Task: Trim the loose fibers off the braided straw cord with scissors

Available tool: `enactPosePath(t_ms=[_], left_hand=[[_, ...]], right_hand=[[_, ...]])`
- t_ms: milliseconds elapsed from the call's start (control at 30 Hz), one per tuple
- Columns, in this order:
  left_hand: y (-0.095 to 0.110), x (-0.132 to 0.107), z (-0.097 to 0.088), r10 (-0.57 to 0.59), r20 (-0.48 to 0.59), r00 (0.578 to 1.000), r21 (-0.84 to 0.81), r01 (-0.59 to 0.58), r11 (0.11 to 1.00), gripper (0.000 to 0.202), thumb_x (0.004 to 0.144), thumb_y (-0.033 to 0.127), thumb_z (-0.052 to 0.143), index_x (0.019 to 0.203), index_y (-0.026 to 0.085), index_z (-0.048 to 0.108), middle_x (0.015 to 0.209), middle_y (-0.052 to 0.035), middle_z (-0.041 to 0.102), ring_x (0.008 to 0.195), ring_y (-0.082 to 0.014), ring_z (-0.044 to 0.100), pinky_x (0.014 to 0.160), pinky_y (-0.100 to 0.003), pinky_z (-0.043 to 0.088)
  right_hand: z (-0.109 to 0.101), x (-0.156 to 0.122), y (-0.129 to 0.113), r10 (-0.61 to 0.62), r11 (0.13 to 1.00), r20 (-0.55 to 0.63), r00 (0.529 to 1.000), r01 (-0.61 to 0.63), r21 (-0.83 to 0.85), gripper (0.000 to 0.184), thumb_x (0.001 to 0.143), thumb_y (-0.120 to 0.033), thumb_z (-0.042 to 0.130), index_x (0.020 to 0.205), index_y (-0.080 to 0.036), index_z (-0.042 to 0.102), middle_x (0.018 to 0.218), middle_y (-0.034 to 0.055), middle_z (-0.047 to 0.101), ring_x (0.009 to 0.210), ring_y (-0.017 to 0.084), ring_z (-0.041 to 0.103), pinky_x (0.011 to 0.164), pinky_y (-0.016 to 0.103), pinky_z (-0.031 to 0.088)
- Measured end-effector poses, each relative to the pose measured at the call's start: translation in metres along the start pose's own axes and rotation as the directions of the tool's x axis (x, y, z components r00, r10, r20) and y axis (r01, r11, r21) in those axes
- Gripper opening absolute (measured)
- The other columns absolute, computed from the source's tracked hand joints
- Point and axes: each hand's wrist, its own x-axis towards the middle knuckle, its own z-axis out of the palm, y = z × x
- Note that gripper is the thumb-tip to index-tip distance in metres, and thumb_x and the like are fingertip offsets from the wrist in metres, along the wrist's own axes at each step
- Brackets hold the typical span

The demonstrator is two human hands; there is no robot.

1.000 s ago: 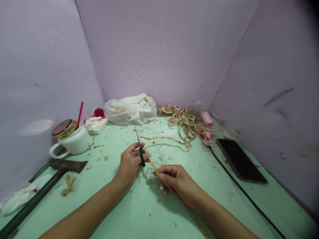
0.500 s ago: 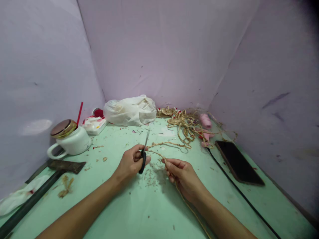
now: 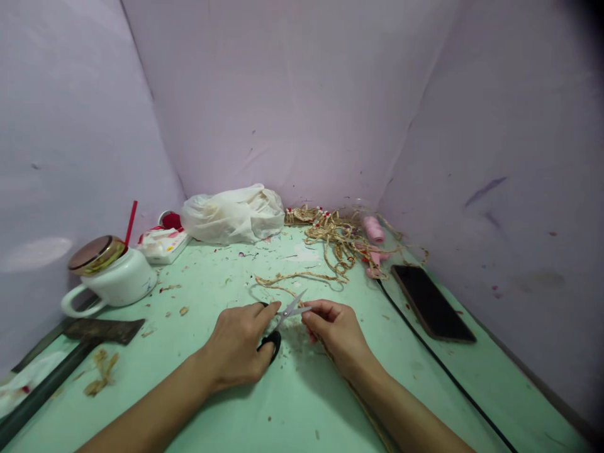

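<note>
My left hand (image 3: 245,343) grips a pair of scissors (image 3: 285,313) with black handles, fingers and thumb in the loops. The scissors' blades are spread and point toward my right hand (image 3: 333,327), close to its fingertips. A tan braided cord (image 3: 349,379) is pinched between my right thumb and fingers. One length of it runs down along my right forearm; the other goes past the blades and loops back over the table toward a tangled heap of cord (image 3: 337,242). Whether the blades touch the cord I cannot tell.
A white mug (image 3: 117,280) with a gold-rimmed lid stands left, behind a hammer-like tool (image 3: 104,330). At the back lie a white plastic bag (image 3: 233,214) and a pink thread spool (image 3: 374,229). A phone (image 3: 431,302) and black cable (image 3: 438,358) lie right. Fibre scraps litter the green table (image 3: 212,421).
The scissors, upright and closed before, are now spread and turned toward my right hand. My left hand has let go of the cord's loop, which now lies on the table.
</note>
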Motion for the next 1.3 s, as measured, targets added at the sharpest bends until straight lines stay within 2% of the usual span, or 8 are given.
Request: enactPosePath(t_ms=[100, 267, 467, 600, 867, 1033, 1200, 1300], left_hand=[[0.0, -0.001, 0.002, 0.014, 0.002, 1.0, 0.018, -0.014, 1.0, 0.054, 0.07, 0.026, 0.044, 0.123, 0.017, 0.04, 0.093, -0.0081, 0.059, 0.079, -0.0222, 0.057, 0.067, -0.034, 0.045], [0.001, -0.002, 0.002, 0.03, 0.007, 1.0, 0.063, -0.03, 0.998, 0.054, 0.07, 0.025, 0.043, 0.123, 0.016, 0.04, 0.09, -0.0083, 0.059, 0.074, -0.0219, 0.056, 0.064, -0.035, 0.045], [0.001, -0.002, 0.001, 0.023, 0.038, 0.999, 0.08, -0.026, 0.996, 0.054, 0.071, 0.022, 0.041, 0.124, 0.016, 0.039, 0.086, -0.0076, 0.059, 0.07, -0.0219, 0.056, 0.06, -0.035, 0.044], [0.002, -0.002, 0.001, 0.02, 0.057, 0.998, 0.078, -0.024, 0.997, 0.054, 0.07, 0.02, 0.041, 0.124, 0.017, 0.038, 0.086, -0.0076, 0.06, 0.069, -0.0227, 0.057, 0.06, -0.036, 0.045], [0.0, -0.002, 0.004, 0.027, 0.063, 0.998, 0.022, -0.028, 0.999, 0.054, 0.07, 0.015, 0.04, 0.124, 0.015, 0.039, 0.083, -0.0073, 0.063, 0.067, -0.0218, 0.058, 0.058, -0.034, 0.045], [0.0, -0.002, 0.003, 0.055, 0.012, 0.998, -0.073, -0.054, 0.996, 0.048, 0.07, 0.013, 0.04, 0.118, 0.02, 0.043, 0.084, -0.0041, 0.064, 0.072, -0.018, 0.059, 0.063, -0.029, 0.044], [0.004, -0.002, -0.003, 0.015, -0.009, 1.0, 0.015, -0.015, 1.0, 0.053, 0.067, 0.02, 0.044, 0.12, 0.018, 0.04, 0.089, -0.0066, 0.06, 0.073, -0.021, 0.056, 0.062, -0.032, 0.043], [0.004, -0.003, -0.003, 0.024, 0.003, 1.0, 0.029, -0.024, 0.999, 0.055, 0.067, 0.021, 0.043, 0.122, 0.018, 0.038, 0.088, -0.0067, 0.059, 0.072, -0.0206, 0.056, 0.062, -0.032, 0.043]], right_hand=[[0.001, -0.003, -0.005, -0.02, 0.997, 0.006, 1.0, 0.021, -0.081, 0.011, 0.059, -0.019, 0.059, 0.065, -0.012, 0.065, 0.039, -0.0045, 0.05, 0.034, 0.007, 0.041, 0.037, 0.02, 0.031], [0.002, -0.004, -0.011, -0.049, 0.991, 0.017, 0.999, 0.051, -0.122, 0.012, 0.059, -0.02, 0.058, 0.064, -0.012, 0.065, 0.04, -0.0049, 0.049, 0.035, 0.007, 0.04, 0.037, 0.02, 0.031], [0.001, -0.006, -0.009, -0.152, 0.957, -0.016, 0.988, 0.143, -0.251, 0.017, 0.062, -0.023, 0.056, 0.072, -0.012, 0.067, 0.049, -0.0012, 0.054, 0.04, 0.009, 0.042, 0.04, 0.022, 0.034], [0.0, -0.008, -0.009, -0.194, 0.932, -0.029, 0.981, 0.175, -0.318, 0.017, 0.064, -0.024, 0.055, 0.07, -0.012, 0.066, 0.054, 0.0009, 0.057, 0.043, 0.01, 0.043, 0.042, 0.022, 0.035], [0.0, -0.008, -0.011, -0.21, 0.933, -0.029, 0.977, 0.192, -0.303, 0.014, 0.065, -0.024, 0.055, 0.066, -0.013, 0.064, 0.051, -0.0008, 0.053, 0.042, 0.009, 0.043, 0.041, 0.021, 0.035], [-0.001, -0.006, -0.014, -0.129, 0.968, -0.016, 0.992, 0.122, -0.221, 0.012, 0.063, -0.023, 0.056, 0.062, -0.013, 0.062, 0.045, -0.0038, 0.048, 0.039, 0.008, 0.041, 0.039, 0.02, 0.033], [0.001, -0.006, -0.012, -0.095, 0.982, -0.001, 0.995, 0.094, -0.163, 0.014, 0.061, -0.022, 0.058, 0.071, -0.013, 0.065, 0.043, -0.0048, 0.048, 0.037, 0.008, 0.04, 0.038, 0.02, 0.033], [0.003, -0.007, -0.01, -0.108, 0.977, 0.016, 0.994, 0.109, -0.181, 0.013, 0.062, -0.021, 0.058, 0.069, -0.014, 0.066, 0.045, -0.004, 0.049, 0.039, 0.007, 0.04, 0.039, 0.02, 0.032]])
